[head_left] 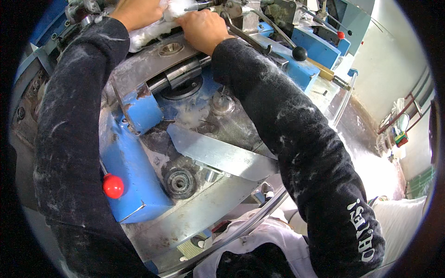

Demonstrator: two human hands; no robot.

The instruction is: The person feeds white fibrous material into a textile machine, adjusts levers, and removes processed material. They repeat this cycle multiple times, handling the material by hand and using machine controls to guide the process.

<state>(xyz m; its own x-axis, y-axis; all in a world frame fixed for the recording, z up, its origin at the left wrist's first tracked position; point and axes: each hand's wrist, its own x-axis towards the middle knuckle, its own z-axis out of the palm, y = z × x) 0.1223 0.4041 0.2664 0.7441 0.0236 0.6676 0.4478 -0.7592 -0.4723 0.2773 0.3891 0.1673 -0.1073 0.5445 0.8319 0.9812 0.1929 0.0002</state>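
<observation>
At the top edge, a fluffy strand of white fibre (175, 9) lies over the metal parts of a blue machine. My left hand (139, 13) reaches in from the left, partly cut off by the frame, with its fingers closed at the fibre. Facing it, my right hand (202, 28) has its fingers curled and pressed against the fibre's right side. Both fingertips are largely hidden. More white fibre (149, 39) hangs just below, between the hands. Beneath them runs a grey metal plate (139, 64) with a round funnel-shaped hole (170, 49).
A red ball knob (113, 186) stands by the blue housing (134, 162) under my left arm. A black ball knob (299, 53) on a lever is right of my right hand. Below my arms are a bright metal guard (222, 153) and a curved rail (259, 215).
</observation>
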